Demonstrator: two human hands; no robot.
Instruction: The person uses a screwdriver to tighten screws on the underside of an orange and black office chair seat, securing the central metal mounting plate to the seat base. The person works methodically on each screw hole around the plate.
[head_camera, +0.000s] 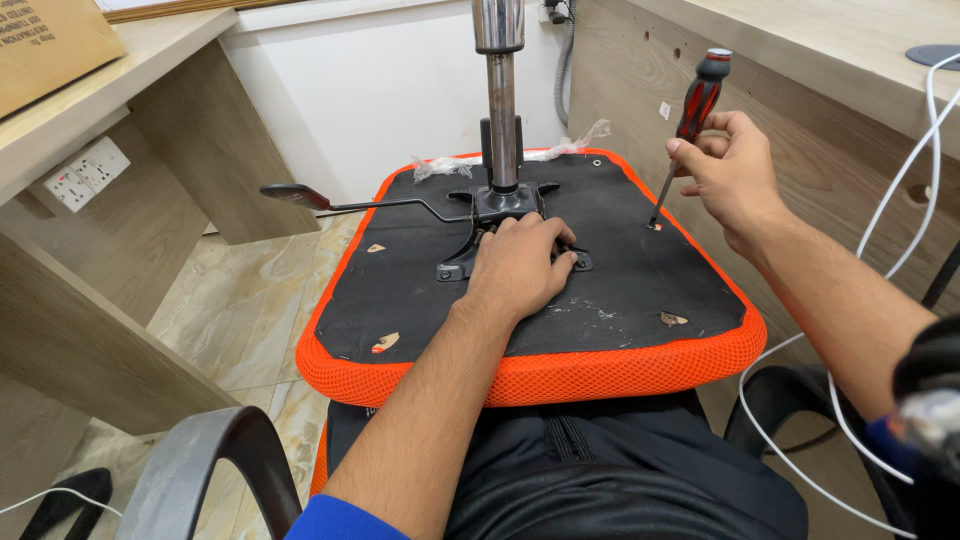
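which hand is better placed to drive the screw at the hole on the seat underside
Right. The right hand grips the screwdriver, its tip already at the hole. The left hand lies flat on the metal mechanism plate, empty, steadying the seat.

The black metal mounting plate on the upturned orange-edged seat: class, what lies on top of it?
The left hand rests flat on the black metal mounting plate, beside the chrome gas-lift column. The plate's middle and any screws beneath the palm are covered.
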